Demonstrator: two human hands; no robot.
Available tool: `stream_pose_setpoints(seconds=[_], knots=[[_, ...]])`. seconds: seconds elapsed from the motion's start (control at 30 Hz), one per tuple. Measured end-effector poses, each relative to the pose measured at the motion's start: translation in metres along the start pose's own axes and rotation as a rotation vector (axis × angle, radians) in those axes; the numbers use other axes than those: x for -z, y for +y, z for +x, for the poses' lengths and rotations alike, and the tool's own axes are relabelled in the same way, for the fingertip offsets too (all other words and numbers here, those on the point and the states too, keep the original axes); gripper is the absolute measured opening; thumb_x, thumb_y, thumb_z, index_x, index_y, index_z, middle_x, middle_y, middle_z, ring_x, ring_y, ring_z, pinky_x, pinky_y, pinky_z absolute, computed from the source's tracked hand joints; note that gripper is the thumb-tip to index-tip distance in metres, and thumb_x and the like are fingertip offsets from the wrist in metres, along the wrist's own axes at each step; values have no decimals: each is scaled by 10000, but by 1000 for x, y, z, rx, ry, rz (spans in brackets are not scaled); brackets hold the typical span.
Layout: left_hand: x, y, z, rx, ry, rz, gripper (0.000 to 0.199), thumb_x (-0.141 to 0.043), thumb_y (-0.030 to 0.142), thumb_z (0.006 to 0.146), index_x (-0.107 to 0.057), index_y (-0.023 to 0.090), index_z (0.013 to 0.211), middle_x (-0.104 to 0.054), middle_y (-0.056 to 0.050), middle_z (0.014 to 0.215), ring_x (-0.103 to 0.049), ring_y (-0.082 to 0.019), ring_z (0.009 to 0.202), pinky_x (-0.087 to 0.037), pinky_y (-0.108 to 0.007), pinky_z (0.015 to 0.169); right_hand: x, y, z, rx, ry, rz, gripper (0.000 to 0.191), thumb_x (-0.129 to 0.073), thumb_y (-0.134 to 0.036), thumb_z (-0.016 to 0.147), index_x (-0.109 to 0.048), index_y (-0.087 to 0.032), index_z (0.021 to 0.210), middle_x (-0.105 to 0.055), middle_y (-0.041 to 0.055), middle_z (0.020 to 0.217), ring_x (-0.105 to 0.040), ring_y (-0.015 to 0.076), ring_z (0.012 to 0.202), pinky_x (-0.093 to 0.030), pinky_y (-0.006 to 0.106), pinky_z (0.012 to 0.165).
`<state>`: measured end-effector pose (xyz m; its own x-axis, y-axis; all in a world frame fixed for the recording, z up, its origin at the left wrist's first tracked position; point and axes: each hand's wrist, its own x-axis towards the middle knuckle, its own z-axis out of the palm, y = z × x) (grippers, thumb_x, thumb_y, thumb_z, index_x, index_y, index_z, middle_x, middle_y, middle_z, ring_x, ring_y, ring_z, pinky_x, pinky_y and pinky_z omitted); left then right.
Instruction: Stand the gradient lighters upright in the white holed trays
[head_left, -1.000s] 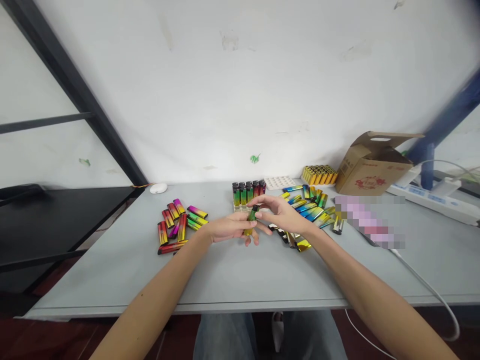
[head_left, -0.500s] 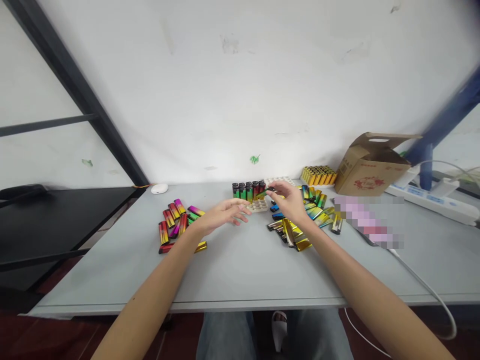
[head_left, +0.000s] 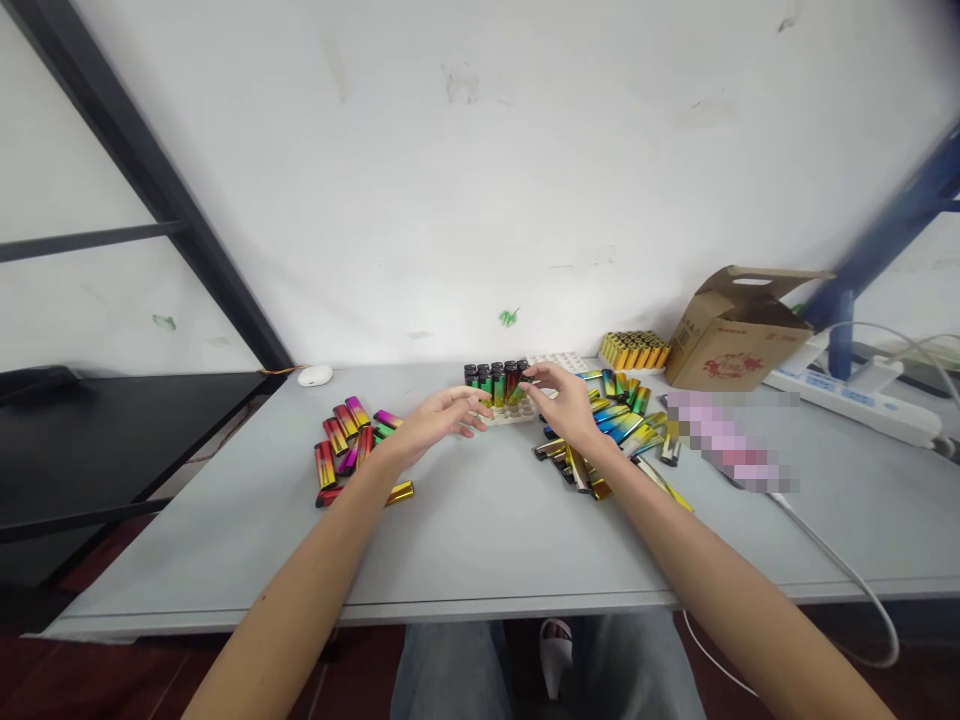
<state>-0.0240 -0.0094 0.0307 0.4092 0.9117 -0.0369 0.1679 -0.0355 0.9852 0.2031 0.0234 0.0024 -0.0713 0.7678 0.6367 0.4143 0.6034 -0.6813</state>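
A metallic lighter (head_left: 514,386) sits at the right end of a block of upright lighters, its dark cap end leaning up and to the right while its lower end points down into a white plastic tray (head_left: 510,415). It lies just under the palm of the right hand (head_left: 564,402), whose thumb and fingers are drawn closely together around its upper end; the exact contact is partly hidden by the fingers. The left hand (head_left: 441,420) is open, its fingers loosely spread and holding nothing, with its fingertips (head_left: 480,405) just beside the left end of the tray. Between the two hands stand the upright lighters (head_left: 484,386), in rows with dark caps and green, gold and red bodies. Beyond the right hand, a second white tray (head_left: 559,361) lies against the back of the block, and a tight cluster of yellow lighters (head_left: 634,351) stands farther right. Below and to the right of that hand, loose iridescent lighters (head_left: 619,428) lie scattered on the grey table (head_left: 487,555). Left of the left hand lies a loose heap of pink, red and gold lighters (head_left: 341,442). A cardboard box (head_left: 739,340) stands open well to the right of the grip.
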Motion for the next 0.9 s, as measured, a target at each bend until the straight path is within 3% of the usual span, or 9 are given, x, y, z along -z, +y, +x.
stream_pose_setpoints(seconds=[0.3, 0.4, 0.5, 0.57, 0.77, 0.9], knots=[[-5, 2, 2, 10, 26, 11, 392, -574, 471, 845, -624, 188, 1111, -674, -101, 1058, -650, -177, 863, -500, -331, 787, -5, 8, -2, 19, -57, -6, 186, -587, -330, 857, -649, -205, 980, -698, 68, 966, -670, 226, 886, -541, 390, 861], [-8, -1, 5, -87, 193, 53, 299, -559, 403, 842, -641, 155, 989, -676, -67, 873, -630, -149, 737, -495, -304, 728, -3, 9, -1, 149, -59, -165, 201, -552, -297, 883, -665, -226, 1033, -636, 93, 1164, -591, 253, 1096, -468, 435, 980], [-10, -6, 7, -235, 443, 178, 201, -519, 311, 830, -633, 156, 886, -630, -24, 708, -593, -135, 644, -477, -276, 661, -1, 6, -1, 243, -82, -382, 254, -545, -293, 886, -669, -255, 1105, -456, 98, 1397, -395, 299, 1318, -348, 503, 1084], [-11, -9, 6, -297, 519, 285, 186, -500, 275, 821, -634, 166, 890, -618, -12, 672, -595, -142, 646, -463, -260, 635, 0, 4, -2, 263, -119, -477, 314, -539, -292, 884, -644, -258, 1177, -373, 99, 1462, -300, 324, 1376, -301, 533, 1107], [-7, -20, 5, -367, 506, 733, 231, -454, 252, 848, -653, 218, 961, -653, -7, 702, -560, -144, 614, -426, -264, 649, 14, 8, -1, 229, -250, -426, 469, -517, -301, 870, -519, -241, 1335, -298, 118, 1518, -292, 333, 1388, -320, 530, 1094], [-4, -25, 7, -394, 482, 857, 216, -482, 236, 834, -666, 231, 946, -685, -22, 817, -581, -162, 710, -437, -276, 731, 34, 24, 5, 104, -98, -374, 414, -500, -312, 863, -575, -199, 1254, -464, 146, 1392, -438, 318, 1287, -359, 498, 1067]])
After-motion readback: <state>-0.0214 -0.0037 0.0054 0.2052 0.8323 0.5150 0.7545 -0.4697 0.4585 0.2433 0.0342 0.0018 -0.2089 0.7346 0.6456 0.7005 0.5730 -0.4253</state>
